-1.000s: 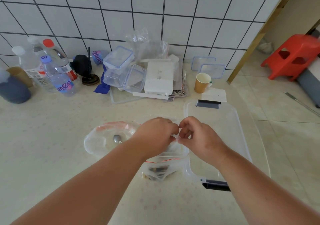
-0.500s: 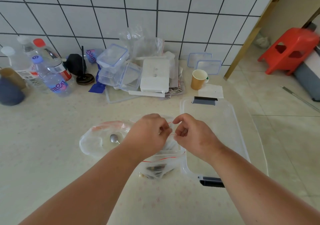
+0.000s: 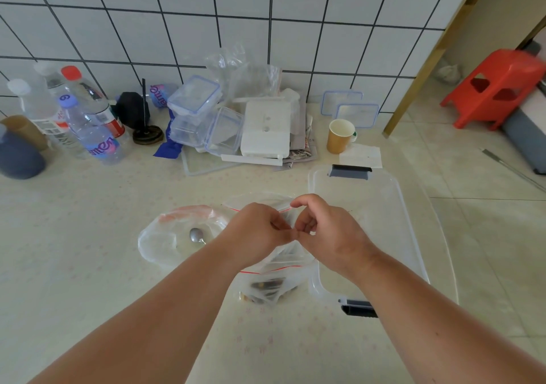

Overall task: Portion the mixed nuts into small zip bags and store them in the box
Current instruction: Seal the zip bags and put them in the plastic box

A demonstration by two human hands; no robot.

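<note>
My left hand [image 3: 260,233] and my right hand [image 3: 328,233] meet at the table's middle, both pinching the red-lined top of a small clear zip bag [image 3: 260,203]. Beneath them lie more small zip bags [image 3: 266,287], the lowest one holding dark nuts. To the left sits a large crumpled plastic bag [image 3: 165,239] with a metal spoon [image 3: 196,235] inside. A clear storage box [image 3: 384,206] with grey handles stands right of my hands, nothing visible in it.
Along the tiled wall stand water bottles [image 3: 97,135], a dark blue jar [image 3: 17,159], stacked clear food containers [image 3: 201,117], a white box [image 3: 266,129], a paper cup [image 3: 339,135] and two lids [image 3: 351,107]. A red stool [image 3: 496,85] stands on the floor at right.
My hands have shifted slightly lower in the view and my fingertips now touch together on the bag's top; the bag edge shows above my left hand.
</note>
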